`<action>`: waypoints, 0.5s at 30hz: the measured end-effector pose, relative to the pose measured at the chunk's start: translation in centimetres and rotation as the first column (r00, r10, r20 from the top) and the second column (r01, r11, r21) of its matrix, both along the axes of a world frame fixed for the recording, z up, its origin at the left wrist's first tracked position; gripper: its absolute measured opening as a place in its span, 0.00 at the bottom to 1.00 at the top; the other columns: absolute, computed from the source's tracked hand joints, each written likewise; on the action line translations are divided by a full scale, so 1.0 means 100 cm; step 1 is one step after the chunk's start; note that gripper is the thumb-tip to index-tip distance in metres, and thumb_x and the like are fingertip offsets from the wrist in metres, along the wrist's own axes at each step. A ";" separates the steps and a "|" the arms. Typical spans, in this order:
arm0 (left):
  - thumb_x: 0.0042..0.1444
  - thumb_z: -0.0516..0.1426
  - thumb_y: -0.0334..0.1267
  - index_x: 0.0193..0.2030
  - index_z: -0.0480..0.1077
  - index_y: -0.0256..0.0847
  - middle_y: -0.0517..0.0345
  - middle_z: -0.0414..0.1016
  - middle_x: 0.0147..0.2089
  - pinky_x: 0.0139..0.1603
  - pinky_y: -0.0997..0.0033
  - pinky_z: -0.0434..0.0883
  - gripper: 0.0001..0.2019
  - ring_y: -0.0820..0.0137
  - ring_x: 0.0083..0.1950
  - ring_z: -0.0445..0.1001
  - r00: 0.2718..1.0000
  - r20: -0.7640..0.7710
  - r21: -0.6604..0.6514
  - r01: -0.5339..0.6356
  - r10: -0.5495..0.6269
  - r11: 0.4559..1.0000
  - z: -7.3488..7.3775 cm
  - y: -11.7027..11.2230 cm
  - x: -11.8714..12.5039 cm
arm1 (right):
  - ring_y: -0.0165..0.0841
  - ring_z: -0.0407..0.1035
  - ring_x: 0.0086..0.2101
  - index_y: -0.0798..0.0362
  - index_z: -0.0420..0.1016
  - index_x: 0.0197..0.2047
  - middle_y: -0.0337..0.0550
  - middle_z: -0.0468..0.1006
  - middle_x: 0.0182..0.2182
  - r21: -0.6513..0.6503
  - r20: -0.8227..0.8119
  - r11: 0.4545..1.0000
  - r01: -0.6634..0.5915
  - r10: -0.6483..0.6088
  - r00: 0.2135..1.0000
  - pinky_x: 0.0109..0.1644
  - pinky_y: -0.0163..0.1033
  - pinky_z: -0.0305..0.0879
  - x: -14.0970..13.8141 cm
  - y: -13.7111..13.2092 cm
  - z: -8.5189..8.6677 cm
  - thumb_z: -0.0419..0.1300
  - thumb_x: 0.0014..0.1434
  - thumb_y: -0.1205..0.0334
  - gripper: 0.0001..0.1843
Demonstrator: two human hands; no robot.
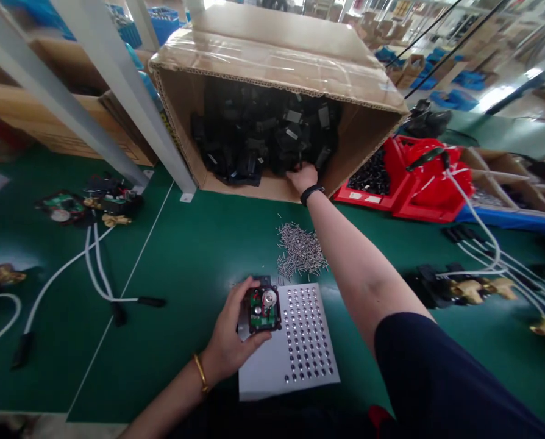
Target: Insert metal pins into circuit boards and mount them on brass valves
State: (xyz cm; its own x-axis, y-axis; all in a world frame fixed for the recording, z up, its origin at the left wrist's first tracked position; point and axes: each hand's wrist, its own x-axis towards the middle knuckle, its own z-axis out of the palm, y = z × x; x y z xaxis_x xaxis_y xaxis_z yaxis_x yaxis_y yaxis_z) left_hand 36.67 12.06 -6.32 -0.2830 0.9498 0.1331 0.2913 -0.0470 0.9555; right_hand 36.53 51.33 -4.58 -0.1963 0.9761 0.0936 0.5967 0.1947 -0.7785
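Note:
My left hand (pixel 230 338) is closed around a small black housing (pixel 263 310) with a green circuit board and a round metal part inside, held over the near-left corner of a white perforated plate (pixel 295 360). My right hand (pixel 302 178) reaches far forward into a big cardboard box (pixel 272 58) lying on its side and touches the black plastic parts (pixel 258 140) heaped inside. Its fingers are buried among them, so what they grip is hidden. A black band sits on that wrist.
A pile of small metal pins (pixel 300 250) lies behind the plate on the green mat (pixel 185 256). Red bins (pixel 405 183) with black parts stand at the right. Brass-fitted assemblies with white cables lie left (pixel 96 204) and right (pixel 473 286). Metal frame legs (pixel 130 103) rise at the left.

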 end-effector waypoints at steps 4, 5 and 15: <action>0.52 0.59 0.44 0.63 0.48 0.46 0.45 0.56 0.60 0.61 0.44 0.56 0.34 0.54 0.62 0.55 0.994 -0.105 0.044 -0.002 0.007 0.999 0.000 0.003 -0.001 | 0.44 0.67 0.45 0.56 0.72 0.39 0.51 0.73 0.41 0.066 0.218 0.998 0.020 -0.034 0.975 0.50 0.49 0.62 0.005 -0.007 0.000 0.64 0.48 0.65 0.13; 0.53 0.59 0.43 0.63 0.47 0.46 0.45 0.56 0.59 0.60 0.45 0.57 0.34 0.55 0.62 0.56 0.995 -0.100 0.090 -0.005 0.015 0.996 -0.001 0.003 -0.001 | 0.45 0.67 0.45 0.56 0.72 0.40 0.52 0.73 0.42 0.080 0.255 0.997 0.023 -0.042 0.966 0.49 0.49 0.62 0.005 -0.007 0.001 0.63 0.51 0.62 0.13; 0.56 0.55 0.32 0.54 0.54 0.49 0.47 0.47 0.64 0.57 0.48 0.62 0.21 0.56 0.64 0.53 0.959 -0.284 0.203 0.075 -0.015 0.976 -0.004 0.001 -0.002 | 0.43 0.66 0.48 0.55 0.69 0.49 0.54 0.70 0.49 0.112 0.453 0.991 -0.067 0.009 0.892 0.50 0.46 0.62 0.014 -0.014 0.005 0.53 0.60 0.65 0.13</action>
State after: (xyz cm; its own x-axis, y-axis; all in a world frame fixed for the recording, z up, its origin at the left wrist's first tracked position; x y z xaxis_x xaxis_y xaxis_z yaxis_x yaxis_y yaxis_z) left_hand 36.43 12.19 -6.72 -0.1637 0.9028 0.3977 0.5380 -0.2562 0.8031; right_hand 37.89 49.97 -4.09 -0.2824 0.9538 0.1030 0.8675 0.2997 -0.3970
